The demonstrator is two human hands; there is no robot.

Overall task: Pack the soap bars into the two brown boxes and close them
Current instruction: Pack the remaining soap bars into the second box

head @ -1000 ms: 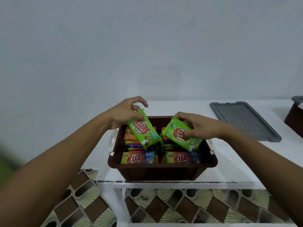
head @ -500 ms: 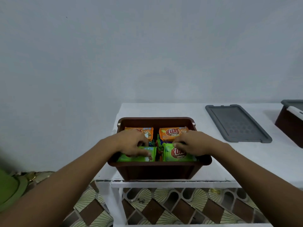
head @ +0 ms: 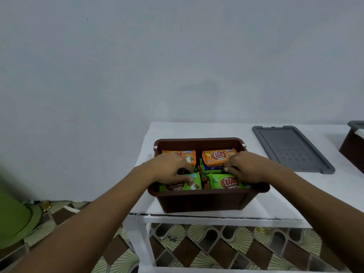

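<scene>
The box stands open at the front left corner of the counter, filled with bars. Two green ones lie flat on top along its front wall. The left hand lies over the left green bar, fingers curled down past its far edge and thumb on its top, holding it in place. The right hand covers the right end of the right green bar, its fingers bent around the far edge in a like hold. Both arms reach in straight from the near side, palms down, wrists over the box's front rim.

Behind the hands, two orange bars lie along the back wall. Blue and green wrappers show in the gap between the rows, too squeezed to count.

A grey lid lies flat toward the counter's back right, apart from the box. A second box is cut off by the right edge.
</scene>
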